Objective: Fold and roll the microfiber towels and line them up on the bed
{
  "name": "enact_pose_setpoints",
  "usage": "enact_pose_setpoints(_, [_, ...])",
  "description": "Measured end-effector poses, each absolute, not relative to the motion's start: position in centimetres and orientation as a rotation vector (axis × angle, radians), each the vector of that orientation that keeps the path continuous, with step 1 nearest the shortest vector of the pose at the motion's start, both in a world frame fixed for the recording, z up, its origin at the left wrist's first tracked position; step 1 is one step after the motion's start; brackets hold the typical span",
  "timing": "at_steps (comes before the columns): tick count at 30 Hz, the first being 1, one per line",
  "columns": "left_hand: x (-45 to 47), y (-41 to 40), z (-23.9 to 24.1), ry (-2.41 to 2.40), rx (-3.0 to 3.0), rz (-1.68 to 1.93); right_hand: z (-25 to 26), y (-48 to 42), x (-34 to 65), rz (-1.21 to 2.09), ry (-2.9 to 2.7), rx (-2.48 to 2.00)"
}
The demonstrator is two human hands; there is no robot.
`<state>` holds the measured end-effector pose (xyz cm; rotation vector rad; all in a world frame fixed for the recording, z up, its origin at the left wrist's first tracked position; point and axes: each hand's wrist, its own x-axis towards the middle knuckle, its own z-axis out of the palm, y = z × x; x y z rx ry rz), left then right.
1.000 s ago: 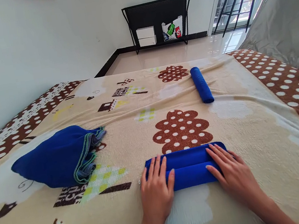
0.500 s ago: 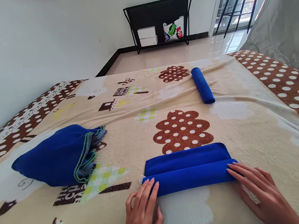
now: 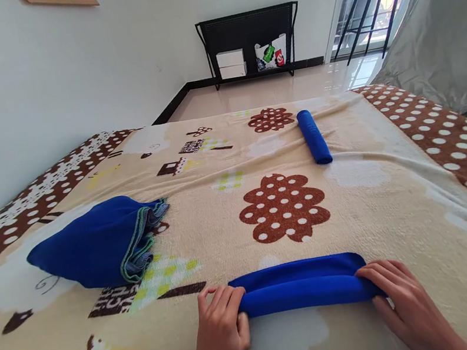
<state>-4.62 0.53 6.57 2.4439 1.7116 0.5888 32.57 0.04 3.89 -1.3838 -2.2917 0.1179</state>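
Blue cloth [image 3: 305,295]: lies at the near side of the patterned blanket [image 3: 206,227], a long narrow strip set crosswise between the two hands; its near edge forms a thick fold, with a flatter band behind it.
Left hand [image 3: 223,327]: fingers curled over the cloth's left end, thumb tucked against the near side, grasping it.
Right hand [image 3: 409,298]: fingertips bent over the right end, thumb below, gripping that corner.
Blue roll [image 3: 314,137]: lies farther back, right of centre, well apart from both hands.
Blue heap [image 3: 87,247]: loose fabric on the left, its green-stitched edges [image 3: 136,248] bunched toward the middle.
Black rack [image 3: 248,29]: stands against the far wall, holding white boxes [image 3: 232,65].
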Motion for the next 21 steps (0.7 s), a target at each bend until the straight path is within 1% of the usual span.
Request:
enact_pose_setpoints(3, [-4.2, 1.9, 6.9, 1.807, 2.398, 0.483, 3.9, 1.2, 31.7, 0.072, -2.290, -1.507])
enact_pose_setpoints(5, [-3.2, 2.9, 7.1, 1.933, 2.421, 0.442, 4.1, 2.3, 30.3, -0.082, -2.239, -1.642])
enact_pose_setpoints(7, [-1.2, 3.3, 7.1, 2.007, 2.489, 0.493, 4.1, 3.0, 28.3, -0.247, -2.184, -1.677])
enact_pose_setpoints(8, [0.0, 3.3, 6.9, 1.961, 2.552, 0.542, 4.1, 3.2, 27.2, -0.287, -2.206, -1.622])
enact_pose_setpoints(10, [2.5, 3.1, 6.4, 1.762, 2.680, 0.597, 3.9, 3.1, 25.2, -0.273, -2.326, -1.450])
enact_pose_setpoints(13, [4.2, 2.2, 5.3, 1.615, 2.794, 0.484, 3.2, 2.6, 24.6, -0.235, -2.476, -1.323])
enact_pose_setpoints(17, [0.6, 1.4, 4.2, 1.763, 2.787, 0.328, 2.1, 2.3, 28.7, -0.220, -2.462, -1.381])
enact_pose_setpoints(21, [-4.0, 1.5, 3.7, 1.789, 2.798, 0.341, 1.1, 2.6, 32.8, -0.136, -2.461, -1.333])
